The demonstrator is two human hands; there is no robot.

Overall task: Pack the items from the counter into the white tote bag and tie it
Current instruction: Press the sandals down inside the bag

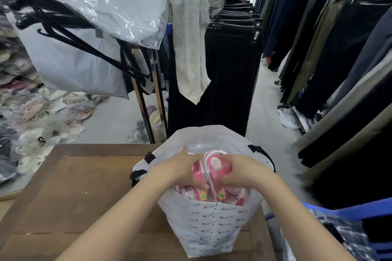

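Observation:
A white tote bag (214,226) with small black lettering and black handles stands open on the brown wooden counter (84,192). Inside it lie pink items in clear plastic wrap (214,165), with white and green details. Both my hands are inside the bag's mouth. My left hand (182,167) grips the left side of the pink packs, fingers curled over them. My right hand (241,171) grips the right side in the same way. The bottom of the bag's contents is hidden by its front wall.
A rack with grey plastic-wrapped clothes (101,27) and black hangers stands beyond the counter. Dark trousers (229,82) hang ahead and along the right. Wrapped goods (31,122) are heaped on the floor at left. A blue crate (360,218) sits at right.

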